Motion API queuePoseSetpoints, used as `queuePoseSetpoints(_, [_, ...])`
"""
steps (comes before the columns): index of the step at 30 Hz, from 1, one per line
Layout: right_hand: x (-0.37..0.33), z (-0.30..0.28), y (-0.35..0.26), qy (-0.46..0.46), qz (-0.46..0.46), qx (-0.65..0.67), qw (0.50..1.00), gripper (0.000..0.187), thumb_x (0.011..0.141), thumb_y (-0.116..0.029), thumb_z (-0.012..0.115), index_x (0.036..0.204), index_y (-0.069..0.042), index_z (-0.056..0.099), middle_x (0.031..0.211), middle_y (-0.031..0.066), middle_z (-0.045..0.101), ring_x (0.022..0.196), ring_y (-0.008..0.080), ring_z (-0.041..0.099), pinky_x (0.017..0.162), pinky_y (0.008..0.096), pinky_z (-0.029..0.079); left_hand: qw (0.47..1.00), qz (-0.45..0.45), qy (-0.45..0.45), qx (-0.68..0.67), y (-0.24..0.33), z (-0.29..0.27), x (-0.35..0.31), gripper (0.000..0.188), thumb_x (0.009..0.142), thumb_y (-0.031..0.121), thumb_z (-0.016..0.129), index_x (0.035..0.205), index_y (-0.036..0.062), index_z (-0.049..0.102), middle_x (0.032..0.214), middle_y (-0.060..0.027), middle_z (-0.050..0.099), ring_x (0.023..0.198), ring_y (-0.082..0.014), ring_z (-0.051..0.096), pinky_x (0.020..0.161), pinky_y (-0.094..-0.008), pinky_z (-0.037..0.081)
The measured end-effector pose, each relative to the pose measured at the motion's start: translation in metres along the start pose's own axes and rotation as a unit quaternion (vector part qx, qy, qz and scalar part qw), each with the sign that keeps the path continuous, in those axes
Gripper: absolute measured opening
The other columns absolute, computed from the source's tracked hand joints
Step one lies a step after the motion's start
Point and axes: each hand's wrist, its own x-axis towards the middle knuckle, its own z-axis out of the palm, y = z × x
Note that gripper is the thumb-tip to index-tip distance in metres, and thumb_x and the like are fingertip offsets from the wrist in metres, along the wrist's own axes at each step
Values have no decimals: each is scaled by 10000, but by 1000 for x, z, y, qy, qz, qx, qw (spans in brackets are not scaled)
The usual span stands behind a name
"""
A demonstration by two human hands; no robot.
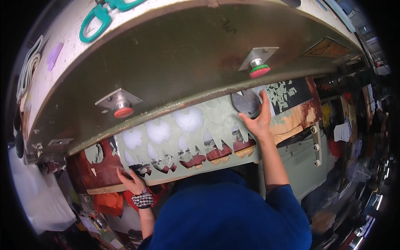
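Observation:
A pale green sheet (pixel 171 137) with several shaped holes cut through it lies on the board under the overhanging machine. Over its right end, my right hand (pixel 260 121) grips a dark, rounded cutting die (pixel 246 103), thumb on the near side and fingers along the right side. Down at the sheet's front left corner is my left hand (pixel 134 184), its fingers apart and touching the edge. A checked band wraps that wrist. Dark red and wooden board shows through the sheet's lower cut-outs.
Above hangs the machine's dark green beam (pixel 179 62), with a red button (pixel 123 109) and a red-and-green button (pixel 259 68). Green scraps (pixel 280 95) lie on the board's right end, more scraps (pixel 94 154) on its left. Teal-handled scissors (pixel 98 21) rest on top.

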Motion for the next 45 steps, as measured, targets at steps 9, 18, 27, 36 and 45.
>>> queuePoseSetpoints(9, [98,30,-73,225,-107,-79,965,924,891,-493,550,1456,87,105,1492,334,99,1384,462,150,1126,511,145,998,11,-47,43,23,30,60,419,986,186,469,1338,-36,422,1277,-249,533,1140,-365,544,972,-388,415])
queuePoseSetpoints(18, [78,31,-54,142,-62,-67,986,1045,746,-421,771,1479,-11,149,1517,271,58,1377,454,149,1106,518,206,993,68,-14,100,17,40,94,450,973,223,500,1323,-52,436,1303,-251,517,1198,-379,507,999,-397,402])
queuePoseSetpoints(27, [-11,35,24,100,264,90,955,296,854,-222,685,995,36,656,667,97,652,610,211,621,641,336,491,981,110,-28,159,-8,34,92,319,961,272,517,1096,-13,564,893,-300,624,817,-478,594,683,-510,469])
queuePoseSetpoints(36, [-80,-18,6,23,252,14,967,202,836,-199,688,833,2,661,718,116,605,683,264,577,676,352,469,995,71,-71,20,-46,-13,47,262,987,205,395,860,-10,476,720,-173,493,660,-282,482,640,-378,408])
queuePoseSetpoints(45, [-50,-21,-22,-63,-62,-116,989,777,580,-184,859,1279,-66,539,1276,169,494,1224,394,417,996,451,391,994,8,-102,30,-17,-62,44,261,982,220,494,1137,19,554,863,-65,633,747,-134,565,700,-278,465])
